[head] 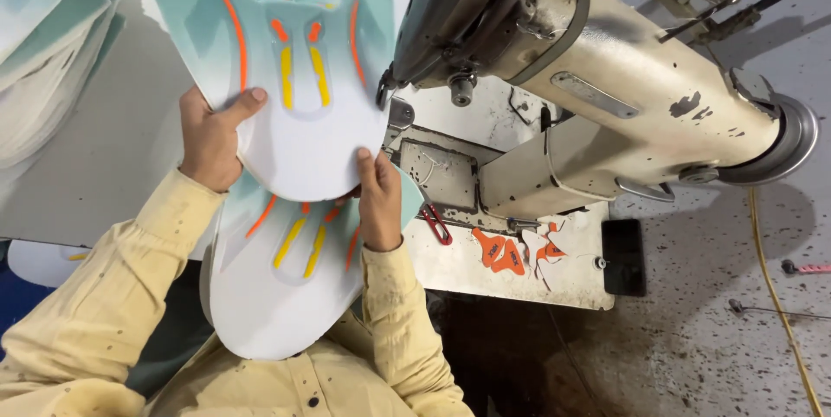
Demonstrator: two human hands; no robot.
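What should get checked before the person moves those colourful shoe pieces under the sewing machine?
1. Left hand grips the top shoe piece at its edge: ok.
2. Right hand pinches the other edge: ok.
3. Lower shoe piece lies under the top one, offset toward the person: ok.
4. Fingers away from the needle area of the sewing machine: ok.
5. Needle threaded: cannot tell.
6. Red-handled snips and orange cut pieces lie apart from the work: ok.

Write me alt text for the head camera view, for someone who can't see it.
Two hands hold a white and mint shoe upper panel with orange and yellow stripes at a worn cream sewing machine: left hand on its left edge, right hand at its lower right. A matching panel lies beneath.
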